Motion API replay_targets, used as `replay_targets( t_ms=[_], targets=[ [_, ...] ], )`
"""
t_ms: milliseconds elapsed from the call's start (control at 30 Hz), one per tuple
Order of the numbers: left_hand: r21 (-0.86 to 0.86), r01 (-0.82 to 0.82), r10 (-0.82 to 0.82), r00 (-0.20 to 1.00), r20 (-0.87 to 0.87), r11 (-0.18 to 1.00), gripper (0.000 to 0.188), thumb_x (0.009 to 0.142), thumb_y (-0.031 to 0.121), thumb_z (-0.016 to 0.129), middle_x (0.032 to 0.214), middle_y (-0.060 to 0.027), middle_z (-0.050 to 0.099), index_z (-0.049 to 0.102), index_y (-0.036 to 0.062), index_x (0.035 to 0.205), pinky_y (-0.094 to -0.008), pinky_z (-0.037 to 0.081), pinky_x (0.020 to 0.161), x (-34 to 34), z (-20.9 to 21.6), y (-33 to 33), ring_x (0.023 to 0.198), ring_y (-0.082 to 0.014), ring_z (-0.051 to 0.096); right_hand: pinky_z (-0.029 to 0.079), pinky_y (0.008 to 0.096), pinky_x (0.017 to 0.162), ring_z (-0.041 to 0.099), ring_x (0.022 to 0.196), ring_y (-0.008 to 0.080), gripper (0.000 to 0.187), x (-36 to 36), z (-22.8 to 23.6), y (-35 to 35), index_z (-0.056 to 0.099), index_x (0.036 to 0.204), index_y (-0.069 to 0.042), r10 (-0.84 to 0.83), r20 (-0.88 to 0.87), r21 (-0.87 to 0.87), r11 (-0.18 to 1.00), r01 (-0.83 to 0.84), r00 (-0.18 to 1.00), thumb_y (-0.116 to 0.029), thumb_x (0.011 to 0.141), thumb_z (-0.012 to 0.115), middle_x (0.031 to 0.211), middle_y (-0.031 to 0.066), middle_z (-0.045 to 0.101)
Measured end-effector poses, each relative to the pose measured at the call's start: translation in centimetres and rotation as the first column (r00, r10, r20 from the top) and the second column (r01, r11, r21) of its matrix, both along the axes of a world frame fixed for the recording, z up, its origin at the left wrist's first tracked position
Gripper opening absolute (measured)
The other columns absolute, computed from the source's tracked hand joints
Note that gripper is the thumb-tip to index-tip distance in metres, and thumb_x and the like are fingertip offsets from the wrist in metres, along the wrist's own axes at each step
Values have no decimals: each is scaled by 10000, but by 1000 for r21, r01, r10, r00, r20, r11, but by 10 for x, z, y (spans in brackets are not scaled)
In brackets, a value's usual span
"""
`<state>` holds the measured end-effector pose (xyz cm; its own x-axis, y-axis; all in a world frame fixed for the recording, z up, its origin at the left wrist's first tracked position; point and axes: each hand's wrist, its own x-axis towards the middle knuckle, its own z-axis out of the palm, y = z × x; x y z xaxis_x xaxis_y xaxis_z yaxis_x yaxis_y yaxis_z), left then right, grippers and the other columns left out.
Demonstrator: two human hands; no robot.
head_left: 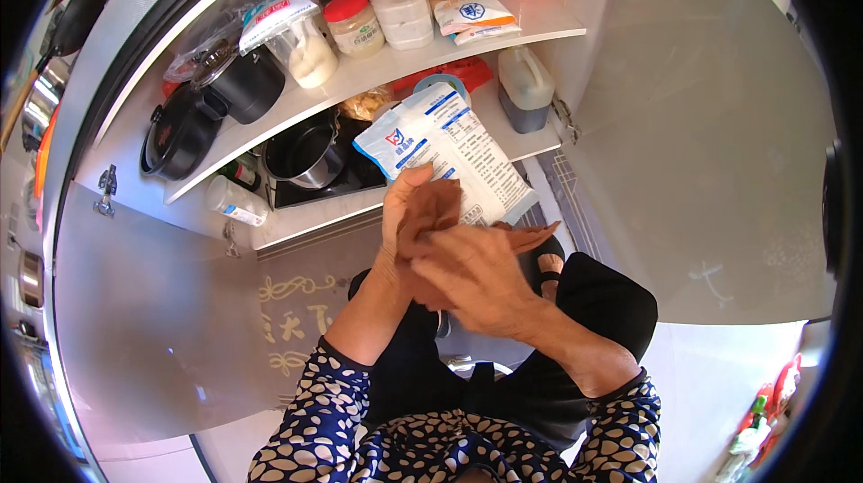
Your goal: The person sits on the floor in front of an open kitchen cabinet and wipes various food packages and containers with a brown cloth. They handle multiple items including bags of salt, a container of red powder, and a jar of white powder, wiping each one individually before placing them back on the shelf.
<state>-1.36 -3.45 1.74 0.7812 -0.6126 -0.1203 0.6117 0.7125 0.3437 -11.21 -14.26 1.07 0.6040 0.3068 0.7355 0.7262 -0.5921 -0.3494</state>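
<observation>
Left hand (pixel 394 218) holds a white packet (pixel 463 141), right hand (pixel 481 274) on brown cloth (pixel 433 206)

Two red-lidded jars (pixel 402 14) stand on the upper shelf (pixel 559 21), right of a black pot (pixel 250 88). Below, a steel pan (pixel 321 172) sits well left of a jug (pixel 527 89) of dark liquid (pixel 525 115). Both cabinet doors (pixel 692 150) stand open.
</observation>
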Motion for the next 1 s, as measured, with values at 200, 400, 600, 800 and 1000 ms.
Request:
replay_targets(
  t_ms=[200,400,600,800,1000],
  targets=[
    [-40,123,-119,989,85,992,545,797,103,520,1269,-199,535,407,-28,1313,-495,430,991,3,-11,-3,1150,-359,542,383,437,929,485,1037,377,475,11,34,-48,536,1197,14,-392,-274,420,772,476,878,38,723,550,1186,213,495],
    [7,148,-148,980,132,989,430,877,145,515,1182,-120,578,450,39,1288,-418,462,956,-13,-18,-14,1088,-269,576,338,460,970,428,1129,399,551,26,23,-41,527,1222,6,-449,-72,133,881,455,891,16,677,605,1272,217,469],
    [46,183,-187,979,85,982,597,940,484,410,1350,-173,461,436,15,1309,-427,349,1053,-2,-13,-7,1220,-290,469,390,448,920,489,1098,348,522,15,7,-17,569,1183,-12,-190,-46,31,981,192,981,-80,675,668,1227,185,521],
    [105,-165,164,986,22,981,556,949,457,432,1290,-152,529,444,43,1319,-496,383,1015,7,3,5,1167,-318,516,437,386,888,517,1070,305,425,-8,3,0,590,1135,-49,198,-226,142,975,-169,954,-62,714,654,1157,130,556],
    [37,-72,66,989,132,997,534,958,425,437,1273,-149,546,441,29,1317,-466,407,1003,15,-10,14,1172,-305,525,462,390,869,575,981,296,328,-1,45,-42,538,1159,14,177,-579,655,683,324,795,-65,843,579,1079,158,599]
  ],
)
